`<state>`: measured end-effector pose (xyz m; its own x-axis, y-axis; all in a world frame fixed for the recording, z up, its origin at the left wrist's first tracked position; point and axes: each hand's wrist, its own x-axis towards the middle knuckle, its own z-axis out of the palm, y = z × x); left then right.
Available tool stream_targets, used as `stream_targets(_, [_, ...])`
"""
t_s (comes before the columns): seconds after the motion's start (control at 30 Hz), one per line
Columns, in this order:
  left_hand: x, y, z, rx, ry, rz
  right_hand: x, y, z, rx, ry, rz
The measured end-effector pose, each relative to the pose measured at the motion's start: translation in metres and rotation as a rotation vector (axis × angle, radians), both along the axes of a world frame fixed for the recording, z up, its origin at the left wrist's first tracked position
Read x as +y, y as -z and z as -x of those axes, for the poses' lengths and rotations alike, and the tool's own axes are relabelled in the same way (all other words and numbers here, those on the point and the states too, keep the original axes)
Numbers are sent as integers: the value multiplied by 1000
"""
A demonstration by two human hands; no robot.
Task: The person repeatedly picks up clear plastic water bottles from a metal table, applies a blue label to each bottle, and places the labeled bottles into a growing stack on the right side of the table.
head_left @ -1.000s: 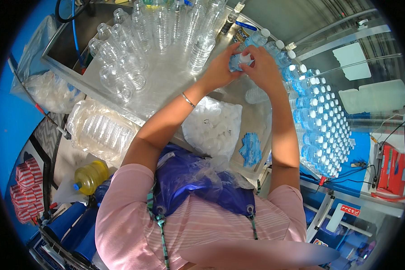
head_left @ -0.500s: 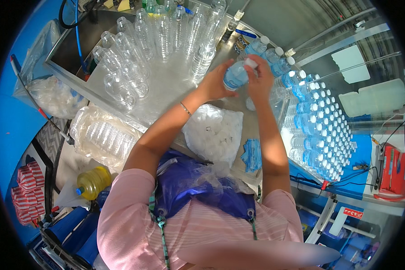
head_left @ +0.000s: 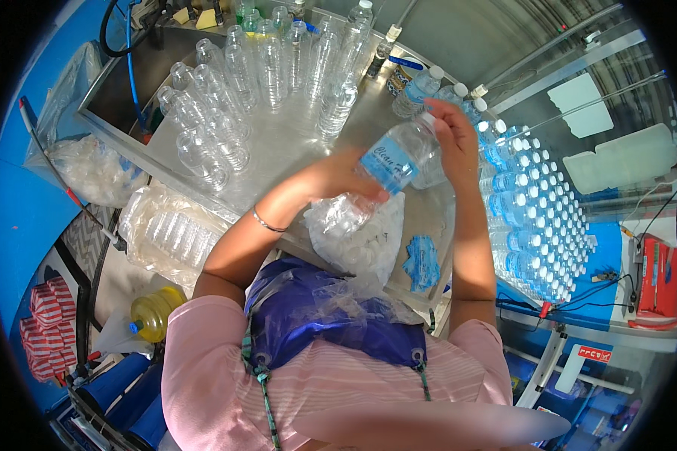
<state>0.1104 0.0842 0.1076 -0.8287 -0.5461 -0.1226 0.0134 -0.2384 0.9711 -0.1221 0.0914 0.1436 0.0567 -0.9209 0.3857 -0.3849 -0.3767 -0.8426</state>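
A clear plastic bottle (head_left: 390, 163) with a blue label lies tilted between my hands, its white cap (head_left: 428, 119) pointing up and to the right. My left hand (head_left: 340, 177) is wrapped round its lower part. At the cap, the fingers of my right hand (head_left: 457, 137) are curled in a pinch. Below the bottle, a clear bag of white caps (head_left: 365, 252) rests on the steel counter, partly covered by the bottle's base. A small pile of blue labels (head_left: 423, 263) is to the right of the bag.
Unlabelled clear bottles (head_left: 237, 71) stand across the counter (head_left: 278, 135), some lying on their sides at left. Capped, labelled bottles (head_left: 523, 203) fill the right side in rows. A few capped bottles (head_left: 420, 92) stand behind my right hand. A sink (head_left: 120, 90) is at far left.
My left hand has drawn the bottle nearer to me and leftward, tipping it so its label now faces up. My right hand has shifted to the right, staying by the cap.
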Motion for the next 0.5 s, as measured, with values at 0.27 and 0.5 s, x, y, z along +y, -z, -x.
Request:
stream_targets(0.27, [1,-7,-16,140,260,-165,4,-29,-5,258,-174,264])
stream_targets(0.5, [9,-6,-6,-627,-216,748,-25,0,-11,540,-63,-210])
